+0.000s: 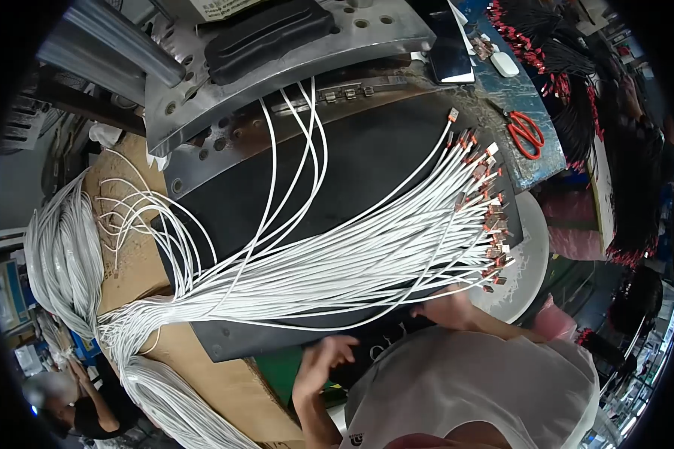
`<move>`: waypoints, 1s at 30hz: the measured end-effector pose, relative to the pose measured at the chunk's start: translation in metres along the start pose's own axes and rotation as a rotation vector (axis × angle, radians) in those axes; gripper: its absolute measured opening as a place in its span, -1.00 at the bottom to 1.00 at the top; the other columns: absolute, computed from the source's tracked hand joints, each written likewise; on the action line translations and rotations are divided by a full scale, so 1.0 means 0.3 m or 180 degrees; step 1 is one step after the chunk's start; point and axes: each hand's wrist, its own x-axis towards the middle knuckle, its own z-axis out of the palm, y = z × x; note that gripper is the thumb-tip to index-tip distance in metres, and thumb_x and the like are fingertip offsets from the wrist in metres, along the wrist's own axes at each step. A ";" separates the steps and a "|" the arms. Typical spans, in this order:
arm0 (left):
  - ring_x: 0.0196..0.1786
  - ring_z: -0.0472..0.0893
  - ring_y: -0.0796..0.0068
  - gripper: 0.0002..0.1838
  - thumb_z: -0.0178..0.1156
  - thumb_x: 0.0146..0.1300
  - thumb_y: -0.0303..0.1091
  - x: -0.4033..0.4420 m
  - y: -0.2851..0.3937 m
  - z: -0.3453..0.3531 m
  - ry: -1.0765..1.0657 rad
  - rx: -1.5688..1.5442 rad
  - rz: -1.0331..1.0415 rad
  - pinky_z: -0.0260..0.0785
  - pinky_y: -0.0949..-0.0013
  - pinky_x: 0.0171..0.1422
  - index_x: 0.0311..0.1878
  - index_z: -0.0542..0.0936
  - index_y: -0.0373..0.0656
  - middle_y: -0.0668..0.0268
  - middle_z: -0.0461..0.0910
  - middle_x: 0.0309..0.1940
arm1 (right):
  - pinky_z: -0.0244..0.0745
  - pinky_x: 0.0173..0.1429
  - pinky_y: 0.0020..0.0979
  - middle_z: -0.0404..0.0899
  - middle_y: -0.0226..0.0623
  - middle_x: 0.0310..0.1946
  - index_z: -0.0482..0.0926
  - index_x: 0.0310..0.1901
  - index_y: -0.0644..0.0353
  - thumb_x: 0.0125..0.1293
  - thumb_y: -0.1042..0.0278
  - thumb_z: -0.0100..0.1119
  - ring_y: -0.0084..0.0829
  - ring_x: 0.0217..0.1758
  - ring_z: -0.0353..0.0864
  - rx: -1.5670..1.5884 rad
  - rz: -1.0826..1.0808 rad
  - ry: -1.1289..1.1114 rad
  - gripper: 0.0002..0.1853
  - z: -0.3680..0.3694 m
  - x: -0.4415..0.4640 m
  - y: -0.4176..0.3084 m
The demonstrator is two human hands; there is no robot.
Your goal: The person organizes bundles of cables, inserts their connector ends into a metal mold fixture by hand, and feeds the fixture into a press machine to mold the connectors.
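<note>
A thick fan of white USB cables (329, 269) lies across a black mat, their metal and orange plug ends (490, 217) bunched on the right. My left hand (326, 365) is just below the mat's front edge, fingers loosely bent and apart, with nothing visible in it. My right hand (448, 308) is by the lower edge of the bundle, near the plug ends. Its fingers are smeared by motion and partly hidden, so I cannot tell whether it touches a cable. A few cables run up under a metal machine plate (292, 82).
Beyond the mat, small metal connectors (350, 94) sit in a slotted bar. Red-handled scissors (525, 135), a phone (451, 60) and a white mouse-like object (505, 64) lie at the upper right. Coiled cables (64, 254) hang left. Another person (90, 400) is at lower left.
</note>
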 end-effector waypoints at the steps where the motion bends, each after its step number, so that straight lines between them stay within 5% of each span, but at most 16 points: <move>1: -0.32 0.51 0.59 -0.70 0.28 0.49 -0.28 -0.036 0.058 0.018 -0.1260 0.0202 0.0175 0.39 0.42 -0.26 0.13 0.68 -0.27 0.32 0.71 -0.28 | 0.45 0.30 -0.28 0.59 -0.14 0.16 0.51 0.30 0.17 0.44 0.26 0.32 -0.30 0.12 0.61 -0.0399 0.0117 -0.0376 -0.54 0.052 -0.053 -0.127; 2: -0.29 0.60 0.53 -0.61 0.42 0.36 -0.40 -0.025 0.209 0.038 -0.2230 0.1370 0.0884 0.47 0.45 -0.20 0.22 0.64 -0.24 0.31 0.71 -0.25 | 0.47 0.25 -0.30 0.59 -0.16 0.15 0.54 0.29 0.16 0.40 0.28 0.37 -0.28 0.06 0.63 0.2037 -0.0135 -0.0632 -0.53 0.092 -0.103 -0.189; 3: -0.26 0.67 0.45 -0.57 0.47 0.28 -0.39 -0.019 0.298 0.066 -0.2563 0.1512 0.1472 0.53 0.41 -0.16 0.20 0.66 -0.23 0.31 0.72 -0.23 | 0.50 0.17 -0.31 0.57 -0.16 0.20 0.58 0.27 0.16 0.40 0.23 0.39 -0.26 0.07 0.62 0.1019 -0.0870 -0.1115 -0.53 0.097 -0.132 -0.256; 4: -0.23 0.69 0.42 -0.58 0.47 0.25 -0.41 -0.030 0.405 0.083 -0.2093 0.1552 0.1637 0.55 0.38 -0.16 0.17 0.67 -0.22 0.30 0.72 -0.22 | 0.52 0.10 -0.32 0.56 -0.16 0.24 0.62 0.26 0.16 0.39 0.18 0.41 -0.25 0.07 0.61 -0.0027 -0.1566 -0.1574 -0.53 0.084 -0.146 -0.340; 6: -0.11 0.71 0.27 -0.65 0.46 0.18 -0.44 0.015 0.565 0.141 -0.0549 0.1963 0.2083 0.56 0.24 -0.05 0.05 0.70 -0.19 0.20 0.74 -0.17 | 0.44 0.22 -0.26 0.50 -0.19 0.21 0.60 0.19 0.15 0.29 0.20 0.45 -0.17 0.19 0.52 -0.1499 -0.3293 -0.1365 -0.52 0.063 -0.147 -0.506; 8: 0.00 0.67 -0.02 -0.71 0.32 0.28 -0.45 0.163 0.691 0.192 0.0790 0.3287 0.3077 0.48 0.10 0.22 0.07 0.67 -0.22 0.12 0.73 -0.04 | 0.40 0.29 -0.15 0.49 -0.22 0.21 0.63 0.09 0.16 0.11 0.15 0.53 -0.16 0.29 0.44 -0.3707 -0.3541 -0.0660 -0.48 -0.005 -0.179 -0.707; 10: 0.08 0.68 -0.05 -0.67 0.23 0.31 -0.52 0.257 0.703 0.171 0.0750 0.4081 0.3278 0.54 0.10 0.15 0.14 0.63 -0.28 0.00 0.71 0.02 | 0.36 0.30 -0.08 0.48 -0.26 0.26 0.70 -0.15 0.17 -0.05 0.08 0.52 -0.14 0.34 0.42 -0.4824 -0.3388 0.0531 -0.54 -0.061 -0.145 -0.747; 13: 0.11 0.68 -0.12 -0.66 0.14 0.42 -0.47 0.298 0.761 -0.008 0.0820 0.4763 0.3184 0.55 0.03 0.17 0.22 0.58 -0.30 -0.10 0.66 0.12 | 0.34 0.32 -0.08 0.48 -0.25 0.29 0.70 -0.36 0.17 0.02 0.08 0.48 -0.15 0.38 0.40 -0.4828 -0.3271 0.0135 -0.68 -0.196 -0.142 -0.770; 15: 0.14 0.63 -0.20 -0.64 0.05 0.53 -0.39 0.300 0.831 -0.194 0.1950 0.5213 0.2064 0.51 0.00 0.21 0.29 0.54 -0.31 -0.15 0.63 0.16 | 0.34 0.31 -0.09 0.52 -0.26 0.27 0.70 -0.43 0.16 0.06 0.12 0.47 -0.18 0.38 0.41 -0.4738 -0.3209 0.0215 -0.73 -0.244 -0.174 -0.766; 16: 0.20 0.63 -0.16 -0.55 0.12 0.53 -0.24 0.285 0.852 -0.298 0.1657 0.5335 0.2506 0.51 0.03 0.23 0.34 0.50 -0.30 -0.14 0.64 0.17 | 0.34 0.31 -0.09 0.54 -0.26 0.26 0.70 -0.46 0.16 0.07 0.14 0.46 -0.19 0.38 0.42 -0.4698 -0.3173 0.0250 -0.75 -0.267 -0.194 -0.772; 18: 0.15 0.63 -0.12 -0.40 0.43 0.27 -0.11 0.188 0.868 -0.213 0.0895 0.4607 0.2353 0.52 0.09 0.24 0.24 0.56 -0.32 -0.07 0.65 0.11 | 0.34 0.29 -0.12 0.65 -0.29 0.02 0.72 -0.41 0.18 0.17 0.17 0.43 -0.23 0.17 0.57 -0.4496 -0.3294 0.0416 -0.76 -0.324 -0.220 -0.827; 21: 0.16 0.61 -0.03 -0.26 0.59 -0.02 -0.08 0.080 0.824 -0.053 -0.0413 0.4297 0.2349 0.51 0.16 0.24 0.21 0.60 -0.27 0.09 0.56 0.20 | 0.32 0.28 -0.19 0.64 -0.29 -0.12 0.72 -0.44 0.18 0.28 0.20 0.39 -0.25 0.08 0.57 -0.4789 -0.3326 0.0984 -0.75 -0.402 -0.233 -0.926; 25: -0.12 0.61 0.16 -0.68 0.48 0.11 -0.29 0.065 0.734 -0.015 0.0127 0.5101 0.2939 0.47 0.17 0.01 -0.13 0.66 -0.25 0.23 0.62 -0.20 | 0.27 0.35 -0.13 0.65 -0.24 -0.02 0.76 -0.34 0.21 0.23 0.11 0.47 -0.18 0.16 0.56 -0.4146 -0.1520 0.0362 -0.71 -0.436 -0.225 -1.042; 28: -0.18 0.61 0.16 -0.78 0.44 0.14 -0.40 0.071 0.750 -0.021 0.0002 0.5247 0.3349 0.44 0.19 -0.06 -0.20 0.66 -0.26 0.22 0.64 -0.25 | 0.40 0.26 -0.21 0.68 -0.21 -0.02 0.77 -0.19 0.26 0.23 0.09 0.48 -0.21 0.11 0.62 -0.4887 -0.1760 0.0446 -0.65 -0.396 -0.173 -1.064; 30: -0.19 0.60 0.17 -0.83 0.41 0.15 -0.44 0.075 0.749 -0.016 -0.0050 0.5123 0.3517 0.42 0.19 -0.06 -0.22 0.65 -0.26 0.21 0.64 -0.27 | 0.35 0.37 -0.18 0.63 -0.14 0.12 0.65 0.13 0.25 0.20 0.02 0.49 -0.08 0.23 0.58 -0.4734 -0.2589 0.0141 -0.42 -0.317 -0.096 -1.063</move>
